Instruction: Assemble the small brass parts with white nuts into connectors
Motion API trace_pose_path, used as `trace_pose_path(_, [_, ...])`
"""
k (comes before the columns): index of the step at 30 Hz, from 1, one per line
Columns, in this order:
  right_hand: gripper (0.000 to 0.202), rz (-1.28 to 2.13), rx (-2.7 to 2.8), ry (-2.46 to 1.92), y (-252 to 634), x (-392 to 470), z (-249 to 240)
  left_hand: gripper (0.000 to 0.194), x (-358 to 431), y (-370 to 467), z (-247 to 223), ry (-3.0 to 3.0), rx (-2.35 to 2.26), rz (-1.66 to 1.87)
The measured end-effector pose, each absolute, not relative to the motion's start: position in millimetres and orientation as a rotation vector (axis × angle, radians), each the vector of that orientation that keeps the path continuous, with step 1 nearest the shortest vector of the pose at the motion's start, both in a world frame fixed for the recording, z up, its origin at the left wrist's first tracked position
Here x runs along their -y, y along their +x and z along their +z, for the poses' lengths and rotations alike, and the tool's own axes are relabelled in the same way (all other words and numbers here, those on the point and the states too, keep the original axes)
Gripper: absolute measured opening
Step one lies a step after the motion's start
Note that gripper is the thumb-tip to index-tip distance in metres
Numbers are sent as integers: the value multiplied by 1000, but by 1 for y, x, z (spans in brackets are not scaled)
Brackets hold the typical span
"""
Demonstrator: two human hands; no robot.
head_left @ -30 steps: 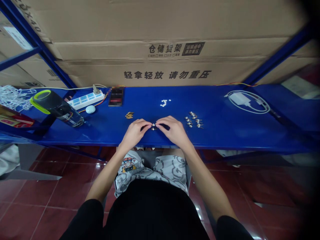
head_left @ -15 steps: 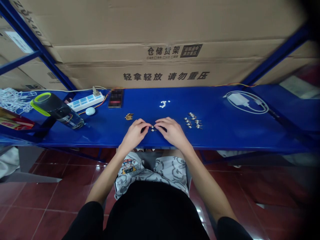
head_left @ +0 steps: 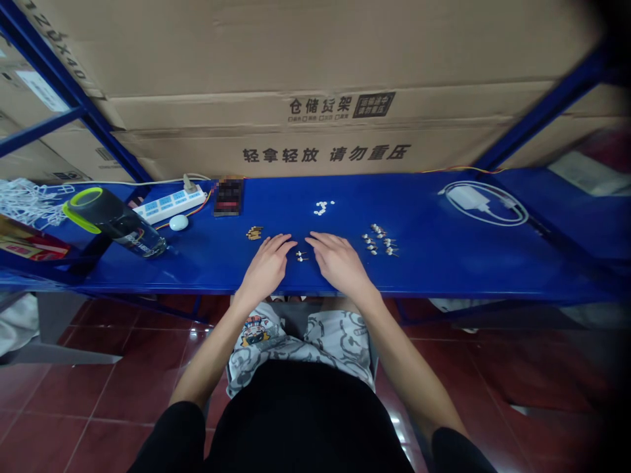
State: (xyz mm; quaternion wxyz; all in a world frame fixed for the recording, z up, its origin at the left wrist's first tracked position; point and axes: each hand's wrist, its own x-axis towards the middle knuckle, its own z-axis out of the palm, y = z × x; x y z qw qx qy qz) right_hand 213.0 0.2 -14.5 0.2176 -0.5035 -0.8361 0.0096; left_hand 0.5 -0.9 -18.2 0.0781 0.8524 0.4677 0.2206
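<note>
My left hand point(head_left: 267, 264) rests over the blue shelf, fingers stretched out, with nothing in it. Opposite it, my right hand point(head_left: 339, 261) is open too, its fingers extended toward the left. In the gap between them lie two small white-and-brass pins point(head_left: 301, 256), touched by neither hand. A little cluster of brass-coloured pins point(head_left: 254, 233) is just beyond my left fingertips. Several small white caps point(head_left: 321, 207) lie farther back. To the right of my right hand are several white-headed pieces with thin stems point(head_left: 379, 240), too small to make out exactly.
A dark bottle with a lime-green loop point(head_left: 118, 223) leans at the left, near a white power strip point(head_left: 171, 205) and a round white object point(head_left: 178, 223). A dark box point(head_left: 228, 197) sits at the back. A coiled white cable with charger point(head_left: 486, 202) lies right. Cardboard boxes point(head_left: 197, 112) stand behind.
My hands have parted and let go of the small piece they were pinching; it now lies beside the other one on the shelf. The camera view has shifted slightly.
</note>
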Motion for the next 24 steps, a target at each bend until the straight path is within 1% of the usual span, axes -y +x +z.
trace_pose_path(4, [46, 59, 2404, -1358, 220, 0, -16, 44, 1, 1, -16, 2573, -1406, 640])
trace_pose_path(24, [45, 60, 2383, -1355, 220, 0, -12, 43, -1, 1, -18, 2609, -1406, 644])
